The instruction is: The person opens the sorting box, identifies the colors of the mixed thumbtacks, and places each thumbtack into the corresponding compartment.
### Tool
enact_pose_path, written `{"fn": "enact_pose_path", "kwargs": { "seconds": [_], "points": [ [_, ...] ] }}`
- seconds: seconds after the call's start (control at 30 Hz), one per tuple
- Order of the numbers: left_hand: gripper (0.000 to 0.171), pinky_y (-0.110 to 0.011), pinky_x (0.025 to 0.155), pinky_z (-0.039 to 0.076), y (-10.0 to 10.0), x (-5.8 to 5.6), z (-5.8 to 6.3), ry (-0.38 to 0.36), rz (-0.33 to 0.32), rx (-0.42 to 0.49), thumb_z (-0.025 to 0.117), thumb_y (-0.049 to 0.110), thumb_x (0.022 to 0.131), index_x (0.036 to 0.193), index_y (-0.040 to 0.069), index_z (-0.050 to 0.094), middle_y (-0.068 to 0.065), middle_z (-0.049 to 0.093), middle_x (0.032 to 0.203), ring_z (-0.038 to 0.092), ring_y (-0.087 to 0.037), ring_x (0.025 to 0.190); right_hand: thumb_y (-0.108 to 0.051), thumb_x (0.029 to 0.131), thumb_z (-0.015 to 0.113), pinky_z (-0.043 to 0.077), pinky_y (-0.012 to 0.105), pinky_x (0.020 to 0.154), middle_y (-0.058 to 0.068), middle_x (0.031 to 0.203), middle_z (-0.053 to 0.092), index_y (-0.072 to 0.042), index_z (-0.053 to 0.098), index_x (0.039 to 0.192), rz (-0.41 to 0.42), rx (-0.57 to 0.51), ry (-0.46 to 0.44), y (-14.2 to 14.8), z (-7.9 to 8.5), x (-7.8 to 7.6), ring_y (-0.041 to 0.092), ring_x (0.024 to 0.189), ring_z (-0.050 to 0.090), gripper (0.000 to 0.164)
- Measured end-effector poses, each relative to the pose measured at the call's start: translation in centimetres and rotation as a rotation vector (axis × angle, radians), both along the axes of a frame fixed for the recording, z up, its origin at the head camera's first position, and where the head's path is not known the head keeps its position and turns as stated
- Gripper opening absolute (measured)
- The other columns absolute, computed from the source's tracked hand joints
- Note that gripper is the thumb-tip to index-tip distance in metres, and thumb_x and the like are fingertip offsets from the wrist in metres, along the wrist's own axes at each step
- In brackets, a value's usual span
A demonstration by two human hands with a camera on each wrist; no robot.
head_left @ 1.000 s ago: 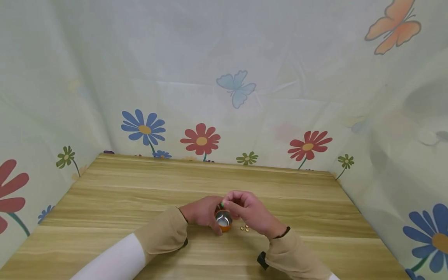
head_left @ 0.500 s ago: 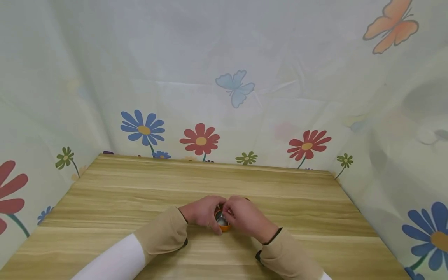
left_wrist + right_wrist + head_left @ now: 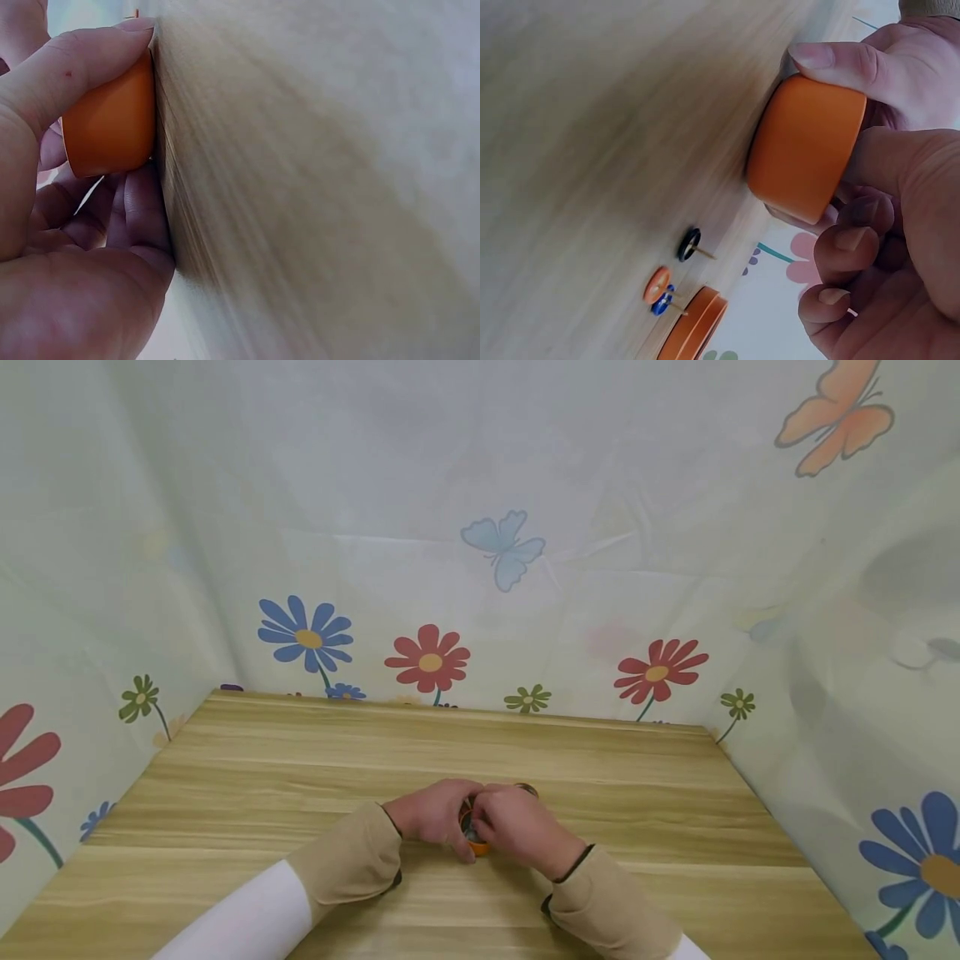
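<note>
A small orange round container with a shiny metal inside stands upright on the table. My left hand grips it by the side, with the thumb along one side and fingers around the other. My right hand is over its mouth, fingers curled and a digit reaching in past the rim. Its fingertips are hidden inside, so I cannot tell whether they pinch anything. Beside the container, in the right wrist view, a black thumbtack, an orange thumbtack and a blue thumbtack lie point up.
An orange round lid-like piece lies just beyond my right hand. The wood-grain table extends around both hands. A curtain printed with flowers and butterflies hangs behind the table and at its sides.
My right hand, which pinched a small green thing above the rim, has moved left and down into the container's mouth. It now hides the tacks from the head view. My left hand has stayed put.
</note>
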State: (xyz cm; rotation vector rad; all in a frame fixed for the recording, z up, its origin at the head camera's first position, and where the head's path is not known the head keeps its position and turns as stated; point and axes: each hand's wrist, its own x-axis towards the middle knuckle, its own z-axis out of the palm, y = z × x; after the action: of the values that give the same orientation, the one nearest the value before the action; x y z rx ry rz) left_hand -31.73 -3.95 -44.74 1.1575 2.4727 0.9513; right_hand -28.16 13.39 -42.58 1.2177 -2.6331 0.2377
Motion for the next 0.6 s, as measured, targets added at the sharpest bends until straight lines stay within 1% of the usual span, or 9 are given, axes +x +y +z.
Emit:
{"fn": "enact_pose_path", "kwargs": {
  "seconds": [0.1, 0.23, 0.37, 0.6],
  "points": [
    [0.069, -0.020, 0.075, 0.044, -0.02, -0.09, -0.24, -0.012, 0.011, -0.008, 0.091, 0.025, 0.057, 0.116, 0.020, 0.057, 0.017, 0.054, 0.098, 0.053, -0.005, 0.085, -0.011, 0.084, 0.065, 0.039, 0.016, 0.055, -0.010, 0.073, 0.050, -0.020, 0.061, 0.072, 0.000, 0.017, 0.028, -0.21, -0.06, 0.02, 0.001, 0.062, 0.045, 0.015],
    [0.070, -0.021, 0.076, 0.045, -0.07, -0.10, -0.30, -0.044, 0.018, 0.009, 0.091, 0.023, 0.057, 0.118, 0.020, 0.056, 0.017, 0.055, 0.099, 0.053, -0.004, 0.086, -0.009, 0.083, 0.064, 0.036, 0.018, 0.051, -0.011, 0.067, 0.046, -0.022, 0.057, 0.066, -0.003, 0.037, 0.044, -0.51, 0.00, 0.01, 0.003, 0.056, 0.041, 0.022],
    [0.069, -0.021, 0.077, 0.045, -0.09, 0.02, -0.21, -0.067, 0.007, 0.036, 0.091, 0.020, 0.056, 0.116, 0.021, 0.057, 0.017, 0.056, 0.100, 0.054, -0.004, 0.087, -0.009, 0.082, 0.064, 0.034, 0.020, 0.050, -0.012, 0.060, 0.041, -0.023, 0.052, 0.062, -0.014, 0.065, 0.038, -0.74, -0.02, -0.04, 0.005, 0.053, 0.039, 0.027],
    [0.064, -0.021, 0.077, 0.045, -0.12, 0.21, -0.01, -0.068, 0.004, 0.052, 0.092, 0.017, 0.055, 0.110, 0.022, 0.059, 0.017, 0.057, 0.097, 0.054, -0.004, 0.086, -0.010, 0.082, 0.065, 0.033, 0.022, 0.049, -0.010, 0.055, 0.039, -0.022, 0.050, 0.059, -0.038, 0.093, 0.043, -0.98, 0.14, 0.11, 0.006, 0.051, 0.038, 0.030]
  ]
}}
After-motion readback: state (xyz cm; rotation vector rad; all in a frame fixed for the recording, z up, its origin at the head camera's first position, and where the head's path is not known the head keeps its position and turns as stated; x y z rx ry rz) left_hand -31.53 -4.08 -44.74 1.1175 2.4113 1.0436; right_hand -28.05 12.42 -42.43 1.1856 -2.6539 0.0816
